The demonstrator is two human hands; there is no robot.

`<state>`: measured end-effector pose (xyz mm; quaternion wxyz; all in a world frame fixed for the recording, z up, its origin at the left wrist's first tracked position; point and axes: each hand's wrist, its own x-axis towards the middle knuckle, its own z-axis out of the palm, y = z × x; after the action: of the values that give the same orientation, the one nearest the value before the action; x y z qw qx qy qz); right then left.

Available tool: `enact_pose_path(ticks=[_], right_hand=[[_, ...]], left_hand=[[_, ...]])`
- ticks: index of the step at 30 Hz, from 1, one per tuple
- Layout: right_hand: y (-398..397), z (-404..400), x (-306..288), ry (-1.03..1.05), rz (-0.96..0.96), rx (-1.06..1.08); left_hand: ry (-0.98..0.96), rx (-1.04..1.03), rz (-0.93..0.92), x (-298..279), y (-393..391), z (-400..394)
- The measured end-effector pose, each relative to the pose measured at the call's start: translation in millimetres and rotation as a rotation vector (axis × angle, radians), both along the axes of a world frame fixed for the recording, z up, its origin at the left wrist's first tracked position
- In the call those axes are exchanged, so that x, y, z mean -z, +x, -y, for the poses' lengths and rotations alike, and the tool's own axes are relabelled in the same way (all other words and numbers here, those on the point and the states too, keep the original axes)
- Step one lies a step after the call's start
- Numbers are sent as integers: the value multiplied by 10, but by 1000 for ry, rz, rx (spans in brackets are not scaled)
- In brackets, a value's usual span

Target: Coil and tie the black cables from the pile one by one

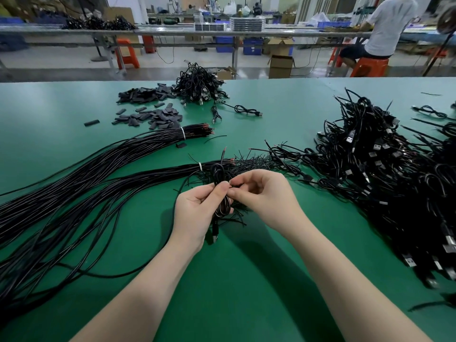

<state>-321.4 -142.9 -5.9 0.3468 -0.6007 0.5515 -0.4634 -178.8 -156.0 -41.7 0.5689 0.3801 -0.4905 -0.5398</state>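
Coil upright in left hand, tie underway

Left hand (195, 208) grips the coiled cable (222, 191) at mid-bench (246, 280), long axis near-to-far; right hand (261, 193) touching beside it, fingers (233, 192) pinching a thin tie at the coil's waist. Loose ties (246, 161) just beyond; finished pile (382, 183) far right.

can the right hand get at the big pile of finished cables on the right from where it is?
Probably yes. The pile of coiled cables lies on the green table beside the right hand, nothing between them. But that hand pinches a tie at the coiled cable in the left hand.
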Motion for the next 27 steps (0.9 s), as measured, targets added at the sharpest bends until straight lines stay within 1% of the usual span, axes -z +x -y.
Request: enact_pose_path(ticks=[2, 4, 7, 10, 12, 17, 18, 19, 21, 23, 25, 27], right_hand=[[-30, 0, -6, 16, -5, -14], [-52, -7, -10, -22, -35, -26], [-49, -18, 4, -122, -103, -16], [-23, -17, 21, -255, -223, 13], [-9, -14, 21, -303, -271, 26], [14, -13, -13, -175, -248, 16], [6, -9, -28, -160, -225, -14], [-7, -5, -43, -139, -161, -60], [-38, -11, -56, -74, 77, -164], [-36, -26, -44, 16, 324, -224], [-14, -27, -27, 87, 471, -240], [-6, -21, -23, 119, 522, -221]], left_hand=[[-5, 6, 15, 10, -2, -1], [0, 16, 8, 7, -10, -2], [36, 15, -16, -9, -14, 2], [72, 14, -43, -26, -15, 4], [91, 8, -53, -35, -16, 4], [117, 3, -73, -34, -24, -12], [138, 14, -102, -40, -28, -15], [171, 39, -146, -50, -36, -20], [256, 124, -278, -76, -58, -35], [323, 186, -386, -88, -70, -52], [349, 209, -414, -86, -63, -56], [333, 205, -398, -83, -57, -51]])
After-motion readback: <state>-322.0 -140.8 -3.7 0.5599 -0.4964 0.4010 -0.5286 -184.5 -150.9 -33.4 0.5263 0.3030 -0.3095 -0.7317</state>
